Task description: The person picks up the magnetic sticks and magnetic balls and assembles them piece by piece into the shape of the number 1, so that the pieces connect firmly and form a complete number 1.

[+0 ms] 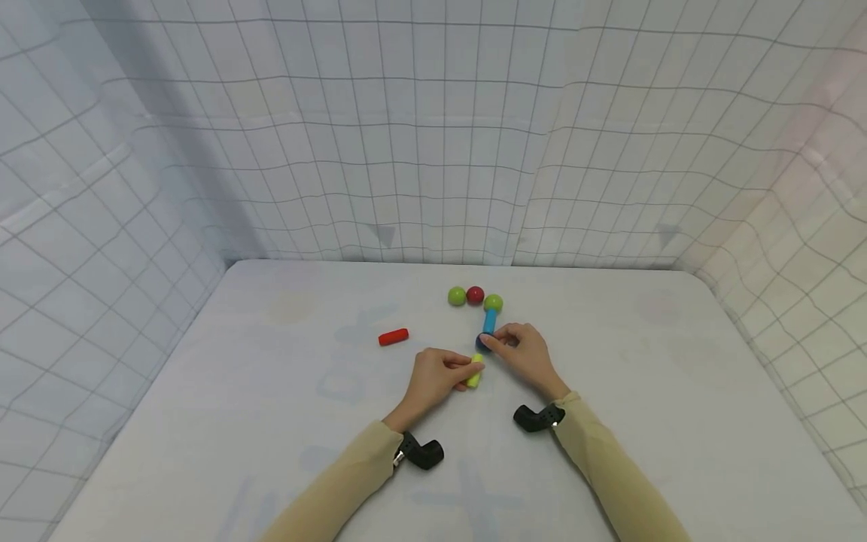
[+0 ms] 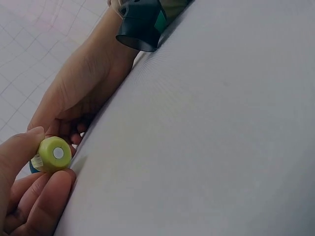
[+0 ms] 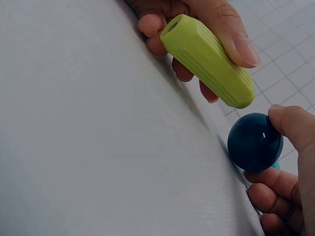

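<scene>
My left hand [image 1: 436,375] pinches a yellow-green toy rod [image 3: 209,61] between thumb and fingers. The rod has ribbed sides, and a pale round disc shows in its end in the left wrist view. My right hand [image 1: 524,354] holds a glossy dark blue ball [image 3: 255,142] between thumb and fingers. One end of the rod points at the ball, close beside it. A light blue rod [image 1: 490,321] runs from the blue ball to a green ball [image 1: 493,302] farther back on the table.
A dark red ball [image 1: 476,295] sits next to the green ball, with another green ball [image 1: 457,296] at its left. To the left lies a red rod [image 1: 393,336] on the white table [image 1: 271,421]. Grid-patterned white sheets [image 1: 420,135] hang behind and at both sides.
</scene>
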Demonstrator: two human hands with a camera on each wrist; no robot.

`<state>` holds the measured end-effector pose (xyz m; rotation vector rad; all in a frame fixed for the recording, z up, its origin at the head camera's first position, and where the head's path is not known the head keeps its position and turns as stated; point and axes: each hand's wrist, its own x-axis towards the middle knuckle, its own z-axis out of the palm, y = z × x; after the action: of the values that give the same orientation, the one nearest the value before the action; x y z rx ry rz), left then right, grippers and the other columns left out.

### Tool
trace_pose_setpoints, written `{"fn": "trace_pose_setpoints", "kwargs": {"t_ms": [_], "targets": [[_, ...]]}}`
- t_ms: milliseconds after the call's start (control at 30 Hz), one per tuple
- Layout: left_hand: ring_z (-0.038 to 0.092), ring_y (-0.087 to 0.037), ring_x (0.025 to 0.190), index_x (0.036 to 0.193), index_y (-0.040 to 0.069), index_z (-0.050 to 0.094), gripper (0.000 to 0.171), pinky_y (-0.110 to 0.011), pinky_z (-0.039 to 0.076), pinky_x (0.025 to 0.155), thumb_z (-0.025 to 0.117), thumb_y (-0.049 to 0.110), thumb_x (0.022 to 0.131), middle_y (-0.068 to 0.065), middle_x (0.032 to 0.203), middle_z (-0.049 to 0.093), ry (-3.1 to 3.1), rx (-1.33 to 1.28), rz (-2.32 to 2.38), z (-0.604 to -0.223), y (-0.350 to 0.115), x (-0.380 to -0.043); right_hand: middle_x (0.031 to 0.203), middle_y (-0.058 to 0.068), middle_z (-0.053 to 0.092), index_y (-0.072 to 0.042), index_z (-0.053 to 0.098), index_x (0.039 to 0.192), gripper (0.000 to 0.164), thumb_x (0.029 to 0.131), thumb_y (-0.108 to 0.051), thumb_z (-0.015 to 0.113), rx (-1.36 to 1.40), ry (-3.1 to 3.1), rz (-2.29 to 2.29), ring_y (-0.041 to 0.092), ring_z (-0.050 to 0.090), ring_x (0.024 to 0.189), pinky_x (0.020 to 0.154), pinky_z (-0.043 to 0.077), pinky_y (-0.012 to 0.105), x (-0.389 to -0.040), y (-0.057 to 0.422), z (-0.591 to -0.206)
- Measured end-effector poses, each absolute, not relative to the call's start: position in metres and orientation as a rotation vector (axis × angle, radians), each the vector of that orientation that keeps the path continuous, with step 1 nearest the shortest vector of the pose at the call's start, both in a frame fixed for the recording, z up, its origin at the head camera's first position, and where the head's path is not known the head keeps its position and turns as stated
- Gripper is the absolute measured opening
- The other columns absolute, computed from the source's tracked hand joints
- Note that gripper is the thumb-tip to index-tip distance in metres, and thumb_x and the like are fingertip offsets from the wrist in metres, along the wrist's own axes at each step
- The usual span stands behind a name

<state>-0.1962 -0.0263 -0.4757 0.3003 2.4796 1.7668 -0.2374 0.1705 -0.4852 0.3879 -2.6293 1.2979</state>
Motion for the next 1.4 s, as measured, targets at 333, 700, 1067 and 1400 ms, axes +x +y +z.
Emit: {"fn": "trace_pose_setpoints", "kwargs": {"t_ms": [333,700,1067,1400], "targets": [[0.062,-0.009,0.049,0.090,0.005,0.076,0.031,-0.024,0.049,0.049,0.077,0.034,0.080,0.007,0.063,0.067,2.548,0.338,1.698,-0.478,-0.021,-0.201,0.071,-0.005,0.059,-0.011,0.072,0.080,0.027,0.084,-0.038,0.072,0.386,-2.641,1.262,0.017,0.046,0.070,0.063,0.035,0.032,-0.237,0.170,-0.484],[0.062,-0.009,0.048,0.088,0.006,0.076,0.031,-0.024,0.049,0.049,0.076,0.035,0.081,0.008,0.060,0.065,2.565,0.306,1.654,-0.476,-0.018,-0.205,0.069,-0.005,0.058,-0.011,0.072,0.080,0.025,0.085,-0.036,0.072,0.398,-2.642,1.265,0.016,0.045,0.069,0.063,0.034,0.032,-0.239,0.170,-0.484],[0.062,-0.010,0.049,0.087,0.003,0.076,0.029,-0.025,0.050,0.050,0.076,0.031,0.082,0.005,0.059,0.065,2.537,0.311,1.682,-0.472,-0.016,-0.207,0.070,-0.005,0.057,-0.011,0.072,0.080,0.028,0.085,-0.039,0.071,0.401,-2.644,1.265,0.016,0.043,0.068,0.062,0.033,0.032,-0.238,0.170,-0.485],[0.061,-0.011,0.047,0.086,0.003,0.076,0.028,-0.025,0.049,0.048,0.075,0.030,0.082,0.004,0.057,0.063,2.523,0.319,1.699,-0.473,-0.016,-0.207,0.070,-0.004,0.058,-0.011,0.071,0.080,0.027,0.085,-0.037,0.072,0.393,-2.645,1.275,0.016,0.044,0.069,0.063,0.034,0.032,-0.239,0.171,-0.485]]}}
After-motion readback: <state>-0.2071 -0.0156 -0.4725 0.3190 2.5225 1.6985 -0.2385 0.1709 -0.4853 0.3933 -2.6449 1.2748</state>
